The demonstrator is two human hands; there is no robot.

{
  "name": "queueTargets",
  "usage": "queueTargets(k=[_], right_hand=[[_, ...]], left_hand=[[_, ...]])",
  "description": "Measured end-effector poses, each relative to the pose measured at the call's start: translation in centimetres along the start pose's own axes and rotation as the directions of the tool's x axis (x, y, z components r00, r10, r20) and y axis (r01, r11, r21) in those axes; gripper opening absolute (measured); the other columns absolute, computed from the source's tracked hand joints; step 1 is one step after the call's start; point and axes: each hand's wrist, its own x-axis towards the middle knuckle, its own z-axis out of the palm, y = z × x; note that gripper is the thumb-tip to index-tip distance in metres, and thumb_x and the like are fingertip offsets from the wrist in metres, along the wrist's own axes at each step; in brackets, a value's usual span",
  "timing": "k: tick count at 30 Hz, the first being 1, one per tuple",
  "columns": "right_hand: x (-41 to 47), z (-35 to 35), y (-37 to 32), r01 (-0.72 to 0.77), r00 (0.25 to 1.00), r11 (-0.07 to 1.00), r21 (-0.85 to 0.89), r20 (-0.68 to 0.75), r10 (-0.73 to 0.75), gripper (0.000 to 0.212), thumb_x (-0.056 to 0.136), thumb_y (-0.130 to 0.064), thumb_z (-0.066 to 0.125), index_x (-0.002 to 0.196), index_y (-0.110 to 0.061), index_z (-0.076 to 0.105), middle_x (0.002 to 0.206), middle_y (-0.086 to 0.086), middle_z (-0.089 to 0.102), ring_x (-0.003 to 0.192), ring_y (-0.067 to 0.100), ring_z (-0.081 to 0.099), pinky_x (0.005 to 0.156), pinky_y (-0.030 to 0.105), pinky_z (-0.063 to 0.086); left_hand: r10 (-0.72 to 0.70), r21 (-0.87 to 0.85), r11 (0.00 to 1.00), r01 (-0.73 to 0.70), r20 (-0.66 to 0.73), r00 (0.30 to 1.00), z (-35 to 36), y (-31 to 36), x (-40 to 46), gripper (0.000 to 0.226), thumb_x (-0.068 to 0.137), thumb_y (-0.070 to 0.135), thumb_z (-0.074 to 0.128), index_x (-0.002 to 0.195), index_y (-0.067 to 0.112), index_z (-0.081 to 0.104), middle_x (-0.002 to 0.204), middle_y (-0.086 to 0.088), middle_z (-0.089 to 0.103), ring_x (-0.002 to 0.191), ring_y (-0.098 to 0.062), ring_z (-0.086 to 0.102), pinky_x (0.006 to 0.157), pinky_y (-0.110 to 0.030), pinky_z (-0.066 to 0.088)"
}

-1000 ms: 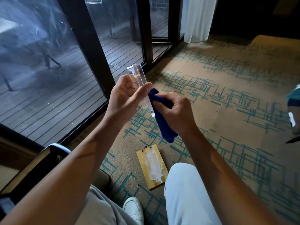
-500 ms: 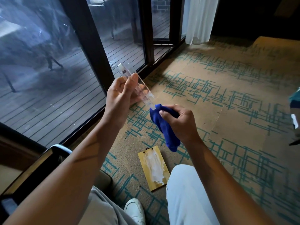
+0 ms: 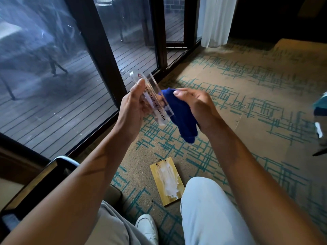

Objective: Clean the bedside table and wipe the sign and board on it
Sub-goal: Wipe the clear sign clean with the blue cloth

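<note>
- Clear plastic, the sign (image 3: 153, 98) sits in my left hand (image 3: 131, 110), thumb along its near edge and fingers curled behind it; half a second ago the blue cloth (image 3: 180, 114) hung clear below it, and now my right hand (image 3: 196, 106) has brought the cloth back up against the far face.
- My right grip is closed round the bunched cloth, thumb on top, with the loose end hanging below the hand.
- I have also turned the sign, so its printed strip now faces me more than it did a second ago; I judge I am working the back face while the front waits.
- Wooden board (image 3: 167, 181) lies flat on the carpet (image 3: 247, 103) just beside my right knee (image 3: 201, 188), a white smear down its middle, so it looks not yet wiped.
- Only a dark table corner (image 3: 44, 174) shows at lower left, under my left forearm.
- Room: the glass door (image 3: 53, 85) and its dark frame stand near, to the left of my hands; open carpet lies ahead and right, so wiping strokes are best swung that way.
</note>
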Motion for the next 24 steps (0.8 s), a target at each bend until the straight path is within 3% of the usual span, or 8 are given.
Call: queueTargets(k=[3, 6, 10, 14, 19, 22, 24], right_hand=[[-0.3, 0.4, 0.4, -0.071, 0.993, 0.996, 0.054, 0.101, 0.065, 0.016, 0.092, -0.023, 0.063, 0.101, -0.018, 0.075, 0.096, 0.013, 0.076, 0.086, 0.028, 0.07, 0.082, 0.046, 0.056], [-1.0, 0.6, 0.9, -0.127, 0.98, 0.984, 0.127, 0.169, 0.105, 0.02, 0.093, -0.022, 0.06, 0.107, -0.016, 0.072, 0.097, 0.013, 0.074, 0.086, 0.028, 0.069, 0.074, 0.039, 0.057], [-1.9, 0.6, 1.5, -0.218, 0.964, 0.969, 0.114, 0.182, 0.196, 0.018, 0.094, -0.029, 0.06, 0.093, -0.021, 0.076, 0.091, 0.011, 0.076, 0.082, 0.027, 0.07, 0.07, 0.037, 0.056], [-2.4, 0.4, 1.6, -0.275, 0.945, 0.96, 0.058, 0.197, 0.259, 0.023, 0.094, -0.034, 0.061, 0.087, -0.02, 0.077, 0.089, 0.013, 0.075, 0.079, 0.029, 0.07, 0.074, 0.04, 0.055], [-2.0, 1.2, 1.6, -0.267, 0.953, 0.961, 0.072, 0.165, 0.252, 0.032, 0.087, -0.046, 0.066, 0.094, -0.016, 0.075, 0.094, 0.02, 0.074, 0.081, 0.034, 0.068, 0.08, 0.045, 0.054], [-1.8, 1.4, 1.4, -0.218, 0.974, 0.966, 0.137, 0.101, 0.205, 0.029, 0.085, -0.048, 0.069, 0.087, -0.02, 0.076, 0.096, 0.017, 0.074, 0.083, 0.032, 0.069, 0.084, 0.046, 0.056], [-1.7, 1.2, 1.2, -0.17, 0.982, 0.973, 0.157, 0.111, 0.154, 0.023, 0.093, -0.038, 0.063, 0.084, -0.024, 0.078, 0.09, 0.01, 0.075, 0.079, 0.025, 0.07, 0.075, 0.039, 0.057]], left_hand=[[0.04, 0.035, 0.999, -0.039, -0.029, 0.999, 0.3, 0.1, -0.1, 0.044, 0.091, 0.065, 0.042, 0.083, 0.038, 0.076, 0.111, -0.025, 0.071, 0.105, -0.043, 0.068, 0.096, -0.066, 0.049], [0.047, 0.04, 0.998, -0.044, -0.075, 0.996, 0.4, 0.0, -0.2, 0.046, 0.09, 0.065, 0.037, 0.077, 0.044, 0.076, 0.11, -0.025, 0.071, 0.104, -0.04, 0.069, 0.096, -0.066, 0.049], [0.08, 0.022, 0.997, -0.077, -0.141, 0.987, 0.1, 0.1, -0.4, 0.048, 0.092, 0.059, 0.032, 0.098, 0.028, 0.068, 0.105, -0.02, 0.072, 0.096, -0.034, 0.07, 0.096, -0.064, 0.05], [0.078, 0.035, 0.997, -0.075, -0.099, 0.992, -0.1, -0.1, -0.4, 0.051, 0.093, 0.057, 0.027, 0.088, 0.041, 0.075, 0.106, -0.017, 0.072, 0.1, -0.037, 0.069, 0.096, -0.065, 0.049], [0.062, 0.056, 0.996, -0.063, 0.005, 0.998, -0.3, -0.6, 0.0, 0.063, 0.094, 0.062, 0.029, 0.124, 0.014, 0.056, 0.113, -0.019, 0.071, 0.106, -0.035, 0.069, 0.098, -0.061, 0.05], [0.037, 0.071, 0.997, -0.041, 0.049, 0.998, -0.3, -0.8, 0.2, 0.056, 0.095, 0.069, 0.033, 0.115, 0.027, 0.064, 0.115, -0.006, 0.073, 0.111, -0.026, 0.068, 0.103, -0.057, 0.048], [0.03, 0.059, 0.998, -0.034, 0.058, 0.998, -0.2, -0.9, 0.4, 0.048, 0.103, 0.058, 0.022, 0.118, 0.032, 0.06, 0.114, 0.003, 0.075, 0.115, -0.02, 0.067, 0.103, -0.052, 0.049]])
